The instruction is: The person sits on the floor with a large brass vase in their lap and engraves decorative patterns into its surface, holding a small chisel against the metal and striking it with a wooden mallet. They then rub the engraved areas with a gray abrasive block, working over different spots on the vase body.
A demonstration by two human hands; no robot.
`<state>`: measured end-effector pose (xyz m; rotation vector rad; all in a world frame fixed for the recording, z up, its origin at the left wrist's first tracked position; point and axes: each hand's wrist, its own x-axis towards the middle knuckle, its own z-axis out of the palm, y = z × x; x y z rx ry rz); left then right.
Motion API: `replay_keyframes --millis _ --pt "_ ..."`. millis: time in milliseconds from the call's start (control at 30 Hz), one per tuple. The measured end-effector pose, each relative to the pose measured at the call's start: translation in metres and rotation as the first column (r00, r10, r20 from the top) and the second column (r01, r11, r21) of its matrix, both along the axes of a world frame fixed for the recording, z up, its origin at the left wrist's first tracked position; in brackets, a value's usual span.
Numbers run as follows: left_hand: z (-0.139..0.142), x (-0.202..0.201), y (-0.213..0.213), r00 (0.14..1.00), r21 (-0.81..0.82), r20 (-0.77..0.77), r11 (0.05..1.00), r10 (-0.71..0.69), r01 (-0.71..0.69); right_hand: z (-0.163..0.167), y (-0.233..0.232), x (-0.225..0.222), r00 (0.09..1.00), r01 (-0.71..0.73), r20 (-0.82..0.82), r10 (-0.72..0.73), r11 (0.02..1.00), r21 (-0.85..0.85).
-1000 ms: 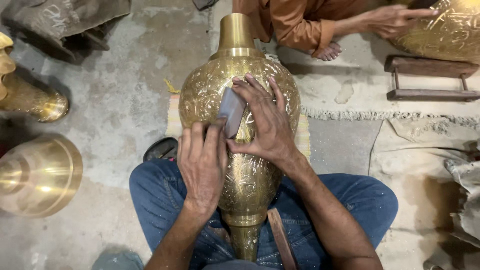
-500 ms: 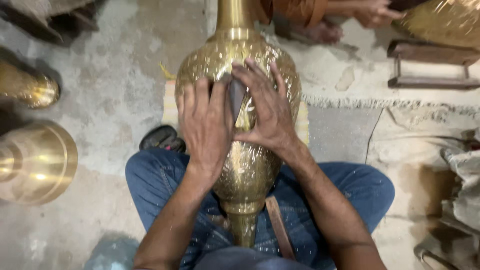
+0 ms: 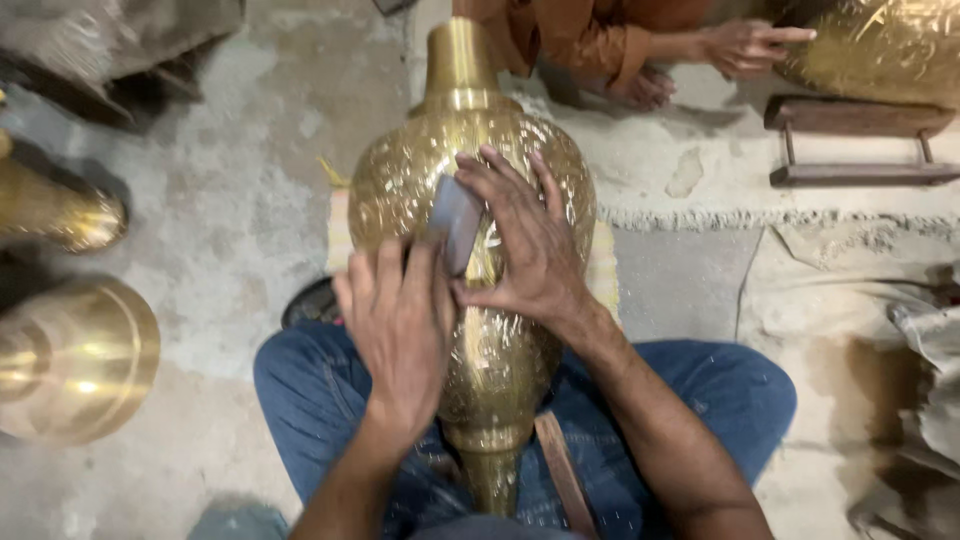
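Note:
A large engraved brass vase point(image 3: 400, 180) lies across my lap, its neck pointing away from me. A small flat grey block point(image 3: 455, 222) rests on the vase's belly. My right hand point(image 3: 530, 250) presses on the block from the right with fingers spread over the brass. My left hand point(image 3: 400, 325) grips the block's near end and lies flat on the vase. My legs in blue jeans point(image 3: 700, 385) frame the vase's narrow foot point(image 3: 492, 470).
Another person in an orange sleeve point(image 3: 570, 35) sits at the top, a hand point(image 3: 745, 45) on a second engraved brass piece point(image 3: 880, 50). A wooden stand point(image 3: 860, 140) lies at right. Plain brass pieces point(image 3: 70, 360) sit at left. Cloth point(image 3: 880, 320) covers the floor at right.
Both hands slid up the vase and back down toward me with the grey block. The view shifted slightly between frames.

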<state>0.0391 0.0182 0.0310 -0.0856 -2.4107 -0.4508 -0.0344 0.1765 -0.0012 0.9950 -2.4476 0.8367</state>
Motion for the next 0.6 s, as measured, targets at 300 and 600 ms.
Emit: replay_keyframes --millis 300,600 --pt "-0.0043 -0.0016 -0.0025 1.000 0.006 -0.002 1.000 -0.010 0.010 -0.0023 -0.0028 -0.0039 0.999 -0.001 -0.051 0.001 1.000 0.001" --pt "0.0018 0.0012 -0.0019 1.000 -0.017 -0.007 1.000 -0.006 0.006 0.0005 -0.0015 -0.0008 0.999 -0.008 -0.034 0.007 1.000 -0.021"
